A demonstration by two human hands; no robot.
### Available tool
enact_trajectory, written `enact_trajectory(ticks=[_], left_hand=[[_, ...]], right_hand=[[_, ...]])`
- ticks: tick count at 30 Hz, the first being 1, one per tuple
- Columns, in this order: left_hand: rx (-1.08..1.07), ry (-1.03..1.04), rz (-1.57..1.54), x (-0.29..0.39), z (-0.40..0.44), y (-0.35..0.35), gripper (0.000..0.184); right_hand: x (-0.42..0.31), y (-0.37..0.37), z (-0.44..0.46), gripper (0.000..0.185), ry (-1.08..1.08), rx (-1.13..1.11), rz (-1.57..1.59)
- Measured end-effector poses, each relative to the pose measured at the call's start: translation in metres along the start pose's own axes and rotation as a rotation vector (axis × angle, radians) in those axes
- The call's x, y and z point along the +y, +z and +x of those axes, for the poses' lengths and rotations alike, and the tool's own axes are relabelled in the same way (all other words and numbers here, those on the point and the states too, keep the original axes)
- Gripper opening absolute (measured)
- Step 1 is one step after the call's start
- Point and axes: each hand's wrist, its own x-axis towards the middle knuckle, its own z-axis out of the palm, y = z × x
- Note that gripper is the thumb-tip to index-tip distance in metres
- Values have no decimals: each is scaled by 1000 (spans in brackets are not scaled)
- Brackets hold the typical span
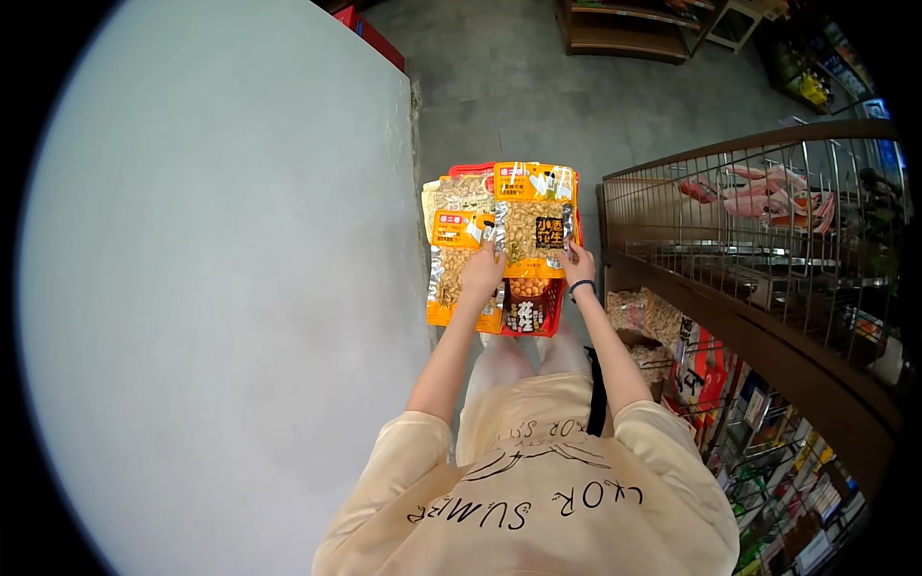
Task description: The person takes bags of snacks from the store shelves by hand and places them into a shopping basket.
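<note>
A red plastic basket [555, 324] in front of my legs holds several bags. On top to the right lies an orange and clear bag of peanuts [533, 219]. My right hand [576, 264] is closed on its lower right edge, with a dark band at the wrist. My left hand [483, 269] is closed at the lower left edge of the same bag, its index finger stretched along it. Under that hand lies a second orange peanut bag [449, 274]. A pale peanut bag [466, 194] shows behind it, and a dark red peanut bag [528, 305] below.
A large pale wall or panel [230, 240] rises on my left. Close on my right stands a brown-framed wire rack [711, 278] with pink packages [778, 197] and many packaged goods below. Wooden shelves [624, 34] stand on the grey floor [499, 96] ahead.
</note>
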Motion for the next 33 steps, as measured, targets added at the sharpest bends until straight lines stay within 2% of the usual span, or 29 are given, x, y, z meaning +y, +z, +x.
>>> enact_trajectory(ticks=[10,12,17,22,25,26,27,28,29,30,32,33], left_hand=[[55,11,69,0,-16,-12,29],[132,97,19,-6,-24,-12,27],[163,176,30,-20,-62,-10,24],[77,302,-58,-30,-131,-4,25],[-122,360,56,-37,-171,-2,27],[-189,382,81,-42,-181,-1,28],[-178,408,76,-49,-190,0,28],[-211,512,113,-58,-197,1,29],[-241,614,149,-67,-203,2,31],[-226,634,140,-73,-206,2,31],[-368,653,229,-88,-208,-2,34],[-361,671,226,-94,-206,-5,34]], right_hand=[[3,-11,1,46,27,-9,-2],[6,-14,-3,47,60,6,-4],[34,-22,-24,45,94,82,42],[94,-29,-67,41,200,15,334],[162,-23,-106,34,279,24,406],[169,-28,-126,23,292,53,365],[190,-25,-143,19,366,72,456],[187,-28,-170,6,375,159,371],[208,-23,-186,11,421,167,294],[253,-9,-200,17,473,167,182],[349,21,-219,29,567,148,-55],[342,21,-237,29,658,145,7]])
